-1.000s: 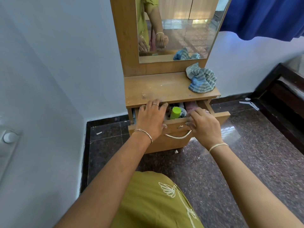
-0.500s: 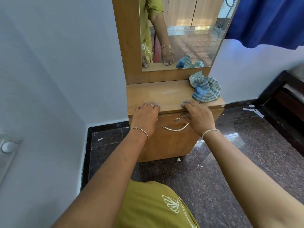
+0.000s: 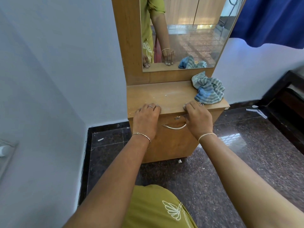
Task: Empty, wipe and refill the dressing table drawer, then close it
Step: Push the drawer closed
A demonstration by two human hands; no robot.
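The wooden dressing table stands against the wall with its drawer pushed flush into the front. A curved metal handle and a small lock show between my hands. My left hand rests flat on the drawer's top left edge, fingertips on the tabletop rim. My right hand presses the top right edge the same way. Neither hand holds anything. A crumpled blue striped cloth lies on the tabletop's right rear corner. The drawer's contents are hidden.
A mirror rises behind the tabletop and reflects my hands and the cloth. A white wall runs close on the left. Dark polished floor spreads to the right, with a dark wooden frame and a blue curtain beyond.
A second ago the drawer stood open with bottles visible inside. Both hands pushed it in, and it has stayed flush since half a second ago with the hands still on its front.
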